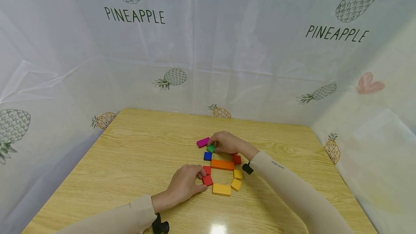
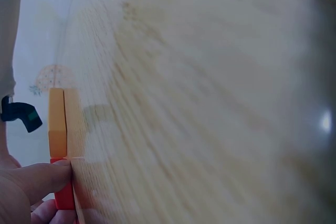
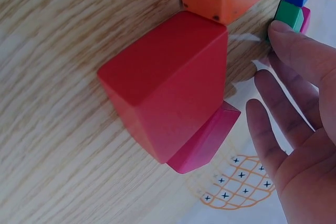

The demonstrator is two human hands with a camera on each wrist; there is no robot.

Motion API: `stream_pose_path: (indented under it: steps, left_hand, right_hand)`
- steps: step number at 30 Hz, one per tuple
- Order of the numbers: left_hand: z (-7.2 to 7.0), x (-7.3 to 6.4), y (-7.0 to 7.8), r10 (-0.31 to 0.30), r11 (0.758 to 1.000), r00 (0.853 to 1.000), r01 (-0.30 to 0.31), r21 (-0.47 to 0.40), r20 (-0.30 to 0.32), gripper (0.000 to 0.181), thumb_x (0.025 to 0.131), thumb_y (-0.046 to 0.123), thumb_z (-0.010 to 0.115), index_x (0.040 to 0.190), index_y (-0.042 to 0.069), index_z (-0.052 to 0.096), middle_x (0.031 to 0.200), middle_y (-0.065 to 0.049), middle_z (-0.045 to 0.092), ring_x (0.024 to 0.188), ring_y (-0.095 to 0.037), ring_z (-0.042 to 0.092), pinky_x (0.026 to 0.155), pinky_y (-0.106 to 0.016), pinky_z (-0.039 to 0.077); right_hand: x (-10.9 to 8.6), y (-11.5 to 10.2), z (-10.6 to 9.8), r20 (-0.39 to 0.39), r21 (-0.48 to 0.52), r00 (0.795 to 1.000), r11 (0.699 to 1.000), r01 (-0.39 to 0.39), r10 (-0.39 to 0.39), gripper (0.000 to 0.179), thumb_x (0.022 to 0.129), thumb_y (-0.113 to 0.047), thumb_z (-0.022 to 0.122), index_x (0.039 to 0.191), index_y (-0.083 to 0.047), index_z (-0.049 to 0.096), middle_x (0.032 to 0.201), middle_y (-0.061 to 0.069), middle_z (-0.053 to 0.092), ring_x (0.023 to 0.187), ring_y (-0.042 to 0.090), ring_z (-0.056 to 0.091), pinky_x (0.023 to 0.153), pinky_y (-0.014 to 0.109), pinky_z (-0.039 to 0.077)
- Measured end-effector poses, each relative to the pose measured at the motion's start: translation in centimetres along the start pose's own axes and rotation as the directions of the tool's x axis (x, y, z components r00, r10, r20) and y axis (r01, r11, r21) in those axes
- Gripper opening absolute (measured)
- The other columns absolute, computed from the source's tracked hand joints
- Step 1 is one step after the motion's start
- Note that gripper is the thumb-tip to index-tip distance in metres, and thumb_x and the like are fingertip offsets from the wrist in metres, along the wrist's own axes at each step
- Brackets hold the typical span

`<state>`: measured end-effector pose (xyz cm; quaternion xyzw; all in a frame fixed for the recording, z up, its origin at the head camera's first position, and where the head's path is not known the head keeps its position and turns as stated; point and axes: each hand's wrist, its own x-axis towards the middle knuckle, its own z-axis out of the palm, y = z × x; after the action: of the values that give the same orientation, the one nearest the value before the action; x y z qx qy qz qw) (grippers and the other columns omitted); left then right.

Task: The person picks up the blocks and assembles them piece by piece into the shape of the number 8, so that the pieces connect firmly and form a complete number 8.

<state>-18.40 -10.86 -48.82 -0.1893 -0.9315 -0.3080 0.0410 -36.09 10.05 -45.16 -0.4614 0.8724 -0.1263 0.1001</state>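
Note:
My right hand (image 1: 226, 142) pinches a small green block (image 1: 211, 148) between thumb and fingertips at the far end of the arrangement. A magenta block (image 1: 203, 142) lies just left of its fingertips, and a blue block (image 1: 207, 156) sits on the near side of the green one. With thumb and fingers, my left hand (image 1: 185, 183) holds a red block (image 1: 207, 180) at the left side. Another red block (image 1: 207, 170) adjoins it, by the fingertips. In the left wrist view the thumb lies along the red block (image 2: 64, 198), which meets a yellow block (image 2: 58, 124).
A long orange block (image 1: 222, 164) runs across the middle. To its right stands a red block (image 1: 237, 159), with a darker pinkish one (image 3: 205, 140) behind it. Several yellow blocks curve along the near right, the longest (image 1: 221, 189) in front. Pineapple-print sheeting (image 1: 195, 46) surrounds the wooden table (image 1: 146, 136).

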Motion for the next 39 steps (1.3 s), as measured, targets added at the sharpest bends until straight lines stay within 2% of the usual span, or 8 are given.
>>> stream_pose_path:
  steps: [18,27,33,39]
  left_hand:
    - [0.2,0.1,-0.3,0.019,1.0,1.0,-0.019,0.005,-0.018,0.03,0.077,0.027,0.097,0.092,0.02,0.072,0.084,0.011,0.069,0.078,-0.005,0.06,0.069,-0.024,0.05]
    - [0.3,0.1,-0.4,0.008,1.0,1.0,-0.008,0.007,-0.01,0.03,0.077,0.029,0.097,0.092,0.021,0.072,0.083,0.012,0.067,0.078,-0.004,0.057,0.069,-0.025,0.049]
    - [0.3,0.1,-0.3,0.008,1.0,1.0,-0.008,0.007,-0.006,0.03,0.078,0.029,0.097,0.093,0.021,0.072,0.084,0.012,0.067,0.078,-0.004,0.057,0.069,-0.025,0.048]
    - [0.4,0.1,-0.2,0.002,1.0,1.0,-0.001,0.01,-0.007,0.03,0.077,0.029,0.097,0.092,0.021,0.072,0.083,0.012,0.067,0.078,-0.004,0.056,0.069,-0.026,0.048]
  right_hand:
    - [0.1,0.3,0.0,0.01,0.014,1.0,1.0,0.018,-0.018,0.031,0.096,-0.005,0.079,0.126,-0.008,0.074,0.114,0.004,0.072,0.101,0.023,0.069,0.092,0.032,0.057]
    - [-0.1,0.0,-0.8,0.034,0.05,0.999,0.998,-0.025,0.023,0.034,0.095,-0.004,0.079,0.129,-0.007,0.073,0.119,0.007,0.072,0.106,0.024,0.069,0.097,0.037,0.057]
    - [-0.1,-0.1,-2.0,-0.009,0.051,1.0,0.999,-0.01,0.01,0.027,0.101,-0.006,0.072,0.128,-0.003,0.073,0.125,0.013,0.072,0.11,0.031,0.069,0.098,0.043,0.058]
    - [0.5,-0.4,-2.7,-0.026,0.034,1.0,0.999,-0.016,0.017,0.032,0.102,-0.007,0.07,0.134,-0.004,0.07,0.13,0.012,0.07,0.113,0.03,0.067,0.101,0.044,0.056]
